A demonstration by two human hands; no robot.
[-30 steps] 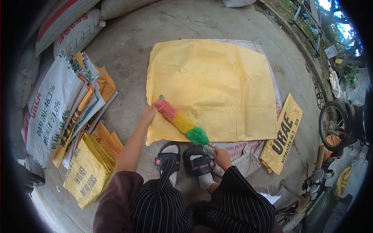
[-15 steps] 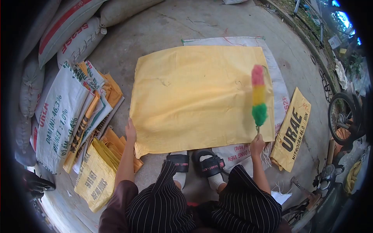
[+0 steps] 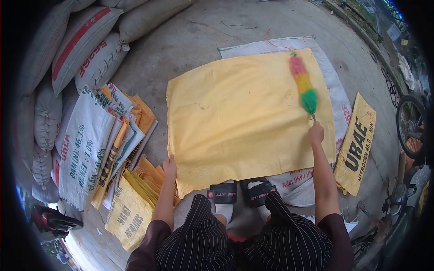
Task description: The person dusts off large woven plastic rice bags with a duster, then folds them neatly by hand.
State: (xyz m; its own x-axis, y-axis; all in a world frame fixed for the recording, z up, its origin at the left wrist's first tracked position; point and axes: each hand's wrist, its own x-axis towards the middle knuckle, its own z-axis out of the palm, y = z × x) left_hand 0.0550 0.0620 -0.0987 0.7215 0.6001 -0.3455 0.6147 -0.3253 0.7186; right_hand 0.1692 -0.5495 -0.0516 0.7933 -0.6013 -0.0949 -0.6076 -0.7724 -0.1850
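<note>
A large yellow woven sack (image 3: 244, 122) lies flat over a white sack (image 3: 332, 81) on the concrete. My right hand (image 3: 316, 133) is closed round the handle of a fluffy duster (image 3: 303, 83), coloured pink, yellow and green, which rests on or just over the yellow sack's right part. At the sack's lower left edge is my left hand (image 3: 170, 166), its fingers closed on that edge. A folded yellow sack with black print (image 3: 357, 149) lies to the right.
Folded sacks (image 3: 86, 149) and more yellow ones (image 3: 131, 207) are piled at the left. Full sacks (image 3: 86, 45) are stacked behind them. A bicycle wheel (image 3: 410, 126) stands at the right, a motorbike (image 3: 49, 221) at the lower left. My sandalled feet are below the sack.
My right hand has moved up and away from me with the duster, which now reaches near the sack's far edge. The view has shifted, and my left hand still holds the sack's edge.
</note>
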